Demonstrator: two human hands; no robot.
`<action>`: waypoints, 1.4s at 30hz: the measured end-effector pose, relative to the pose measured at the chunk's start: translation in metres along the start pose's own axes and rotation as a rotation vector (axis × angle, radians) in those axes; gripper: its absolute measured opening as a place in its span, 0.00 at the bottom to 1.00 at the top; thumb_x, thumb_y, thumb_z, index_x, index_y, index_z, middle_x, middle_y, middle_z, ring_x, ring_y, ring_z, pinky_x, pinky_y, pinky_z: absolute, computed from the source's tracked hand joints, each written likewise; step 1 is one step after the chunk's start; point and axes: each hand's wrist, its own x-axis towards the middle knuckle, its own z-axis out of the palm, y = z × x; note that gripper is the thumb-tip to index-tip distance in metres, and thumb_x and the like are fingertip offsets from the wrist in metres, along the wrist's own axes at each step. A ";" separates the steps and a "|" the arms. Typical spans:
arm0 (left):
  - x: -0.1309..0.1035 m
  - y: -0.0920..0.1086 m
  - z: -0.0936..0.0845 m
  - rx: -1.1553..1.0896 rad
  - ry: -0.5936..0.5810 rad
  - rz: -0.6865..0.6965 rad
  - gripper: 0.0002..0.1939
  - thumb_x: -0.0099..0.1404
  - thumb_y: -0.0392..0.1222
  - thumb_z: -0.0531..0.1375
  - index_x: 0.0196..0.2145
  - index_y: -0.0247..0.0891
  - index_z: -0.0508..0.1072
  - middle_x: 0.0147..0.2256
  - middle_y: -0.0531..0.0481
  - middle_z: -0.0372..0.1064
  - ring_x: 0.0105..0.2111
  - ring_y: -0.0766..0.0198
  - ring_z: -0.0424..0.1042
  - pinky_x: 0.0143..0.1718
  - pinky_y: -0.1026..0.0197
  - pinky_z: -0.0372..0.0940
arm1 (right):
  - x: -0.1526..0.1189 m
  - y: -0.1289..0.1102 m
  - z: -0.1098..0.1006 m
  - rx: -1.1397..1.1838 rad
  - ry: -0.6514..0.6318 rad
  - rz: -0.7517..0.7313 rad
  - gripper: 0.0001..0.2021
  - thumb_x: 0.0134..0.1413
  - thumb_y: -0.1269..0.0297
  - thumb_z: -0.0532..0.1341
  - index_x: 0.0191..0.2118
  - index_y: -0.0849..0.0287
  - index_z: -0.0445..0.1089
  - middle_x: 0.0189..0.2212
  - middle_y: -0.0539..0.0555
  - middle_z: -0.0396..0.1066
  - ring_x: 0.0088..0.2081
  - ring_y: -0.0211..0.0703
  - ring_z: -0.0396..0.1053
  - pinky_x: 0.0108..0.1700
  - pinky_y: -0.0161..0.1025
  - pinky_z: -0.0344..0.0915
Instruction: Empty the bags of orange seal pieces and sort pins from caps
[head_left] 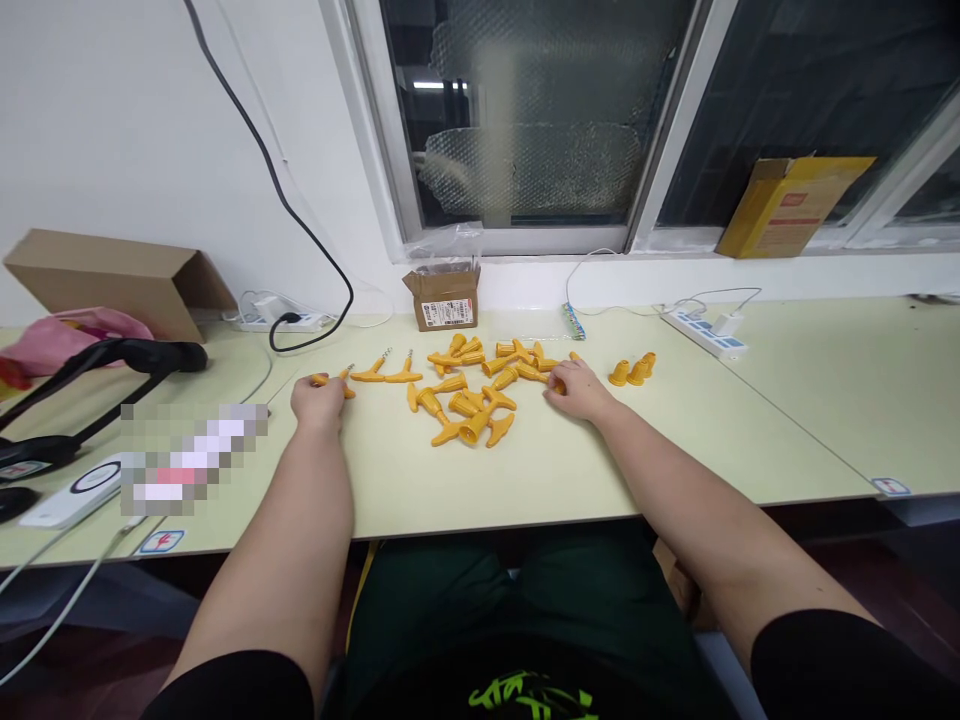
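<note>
Left hand (pixel 319 400) pinches a handle (pixel 349 391) beside others, right hand (pixel 577 388) curls over a piece (pixel 560 387), grip unclear; cups (pixel 619 374) stand apart, seemingly grouped by kind.

The black shirt (pixel 435 670) has short sleeves (pixel 232 688) and green print (pixel 514 686) — the legwear (pixel 435 590), dark green.

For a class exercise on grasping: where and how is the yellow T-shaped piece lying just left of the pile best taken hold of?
Probably best to pinch the yellow T-shaped piece by its crossbar, coming from above and the person's side. The bar lies crosswise, nearest the person, and looks thicker than the slim metal tip, which points away toward the window.
</note>
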 end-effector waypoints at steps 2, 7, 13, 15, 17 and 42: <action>-0.001 -0.001 0.000 0.055 0.033 0.001 0.22 0.48 0.29 0.67 0.39 0.40 0.65 0.37 0.49 0.68 0.43 0.51 0.76 0.52 0.45 0.71 | 0.000 0.000 -0.004 -0.039 -0.006 0.075 0.12 0.52 0.61 0.66 0.24 0.54 0.63 0.30 0.54 0.70 0.41 0.53 0.65 0.52 0.54 0.64; -0.004 0.003 0.001 0.273 0.014 0.050 0.20 0.49 0.34 0.71 0.38 0.41 0.68 0.40 0.44 0.72 0.48 0.45 0.75 0.57 0.42 0.67 | -0.004 -0.002 -0.015 0.001 -0.030 0.154 0.14 0.49 0.68 0.64 0.21 0.54 0.58 0.23 0.51 0.65 0.34 0.49 0.63 0.41 0.46 0.63; -0.008 0.010 0.003 0.356 -0.065 0.072 0.12 0.52 0.34 0.69 0.35 0.39 0.72 0.39 0.40 0.73 0.45 0.44 0.74 0.54 0.41 0.66 | -0.009 -0.007 -0.018 0.426 0.061 0.185 0.15 0.45 0.62 0.63 0.41 0.52 0.63 0.30 0.45 0.67 0.27 0.40 0.61 0.32 0.40 0.59; -0.012 0.012 0.003 0.343 -0.041 0.125 0.13 0.53 0.34 0.68 0.37 0.38 0.72 0.43 0.39 0.73 0.47 0.45 0.73 0.57 0.40 0.64 | -0.006 -0.011 -0.017 0.648 0.124 0.232 0.24 0.44 0.60 0.64 0.49 0.50 0.60 0.30 0.43 0.65 0.26 0.39 0.61 0.31 0.38 0.60; -0.019 0.016 0.003 0.333 0.012 0.236 0.12 0.56 0.35 0.67 0.39 0.38 0.72 0.46 0.39 0.71 0.51 0.45 0.70 0.61 0.39 0.59 | -0.003 -0.018 -0.016 0.874 0.177 0.276 0.31 0.42 0.58 0.66 0.54 0.48 0.56 0.30 0.42 0.66 0.25 0.38 0.62 0.29 0.37 0.61; -0.193 0.079 0.095 -0.439 -0.941 0.449 0.12 0.64 0.47 0.68 0.40 0.41 0.73 0.44 0.46 0.70 0.29 0.64 0.74 0.33 0.56 0.73 | -0.002 -0.054 -0.015 1.059 -0.017 0.167 0.26 0.52 0.37 0.70 0.39 0.50 0.60 0.22 0.42 0.64 0.22 0.37 0.62 0.25 0.35 0.63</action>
